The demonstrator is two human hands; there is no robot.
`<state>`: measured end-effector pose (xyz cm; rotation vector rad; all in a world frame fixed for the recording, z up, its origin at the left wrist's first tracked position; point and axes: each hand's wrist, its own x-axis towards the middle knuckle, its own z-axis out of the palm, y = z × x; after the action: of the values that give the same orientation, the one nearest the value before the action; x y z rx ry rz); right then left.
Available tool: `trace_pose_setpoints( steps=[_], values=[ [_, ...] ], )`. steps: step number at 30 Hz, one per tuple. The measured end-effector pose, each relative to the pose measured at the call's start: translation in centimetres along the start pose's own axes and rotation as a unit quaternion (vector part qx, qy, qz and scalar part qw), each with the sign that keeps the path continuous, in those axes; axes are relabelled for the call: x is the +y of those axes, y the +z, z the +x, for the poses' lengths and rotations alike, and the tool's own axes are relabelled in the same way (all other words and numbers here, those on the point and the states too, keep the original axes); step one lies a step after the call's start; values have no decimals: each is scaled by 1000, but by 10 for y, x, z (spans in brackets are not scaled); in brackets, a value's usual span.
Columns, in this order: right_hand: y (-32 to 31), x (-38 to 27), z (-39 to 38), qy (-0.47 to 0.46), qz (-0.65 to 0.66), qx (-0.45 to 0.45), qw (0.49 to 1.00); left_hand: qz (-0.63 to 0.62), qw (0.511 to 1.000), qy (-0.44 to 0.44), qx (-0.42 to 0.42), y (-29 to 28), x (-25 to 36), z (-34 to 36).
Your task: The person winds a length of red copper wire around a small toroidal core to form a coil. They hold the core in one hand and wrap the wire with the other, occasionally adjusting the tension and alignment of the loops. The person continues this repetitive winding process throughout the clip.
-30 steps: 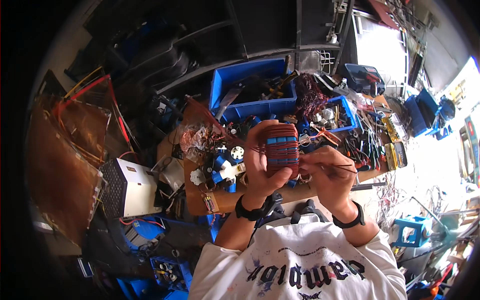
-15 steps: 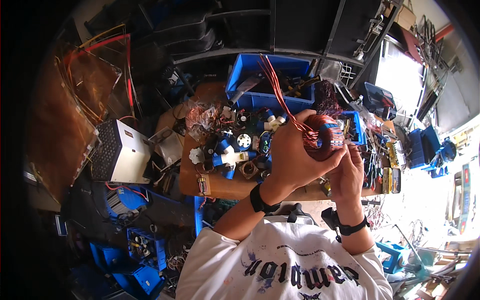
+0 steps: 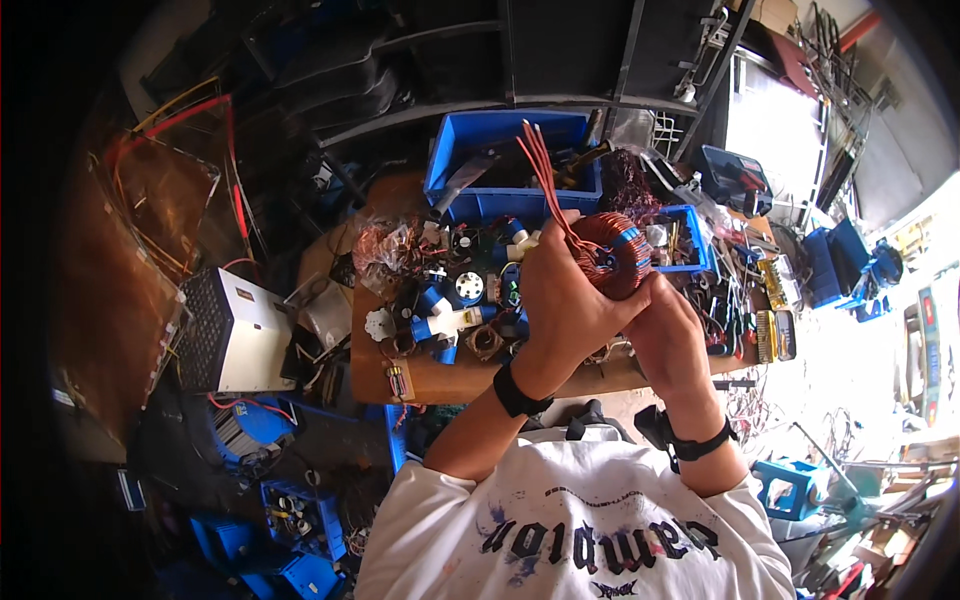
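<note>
A toroidal coil, wound with reddish copper wire and crossed by blue bands, is held up above the workbench. My left hand wraps round its left side, the thumb along the lower edge. Several red wire leads rise from the coil past the left hand, their ends bare. My right hand is closed against the coil's lower right edge, close beside the left thumb. The coil and the left thumb hide part of the right fingers.
On the wooden workbench lie white-and-blue plastic fittings, a bagged copper wire bundle and loose parts. A large blue bin stands at the back, a smaller blue tray to its right. A white-and-black metal box is at left.
The coil has turned so its banded face shows more and its hole less. The right hand has shifted lower and left, under the coil. The whole view has moved slightly.
</note>
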<state>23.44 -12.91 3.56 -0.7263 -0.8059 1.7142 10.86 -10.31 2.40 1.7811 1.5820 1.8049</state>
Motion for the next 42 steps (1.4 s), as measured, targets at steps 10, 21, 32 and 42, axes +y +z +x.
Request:
trace_pose_setpoints(
  steps=[10,21,32,42],
  values=[
    [-2,3,20,-76,-109,59,989,69,992,82,-62,3,5,7],
    [-12,-5,30,-73,-133,44,987,119,964,203,-126,-31,1,17],
    [-34,-8,28,-64,-151,40,986,251,923,213,-201,-3,12,6],
    [-93,-37,27,-76,-159,39,984,183,953,200,-134,54,33,-16]
  ],
)
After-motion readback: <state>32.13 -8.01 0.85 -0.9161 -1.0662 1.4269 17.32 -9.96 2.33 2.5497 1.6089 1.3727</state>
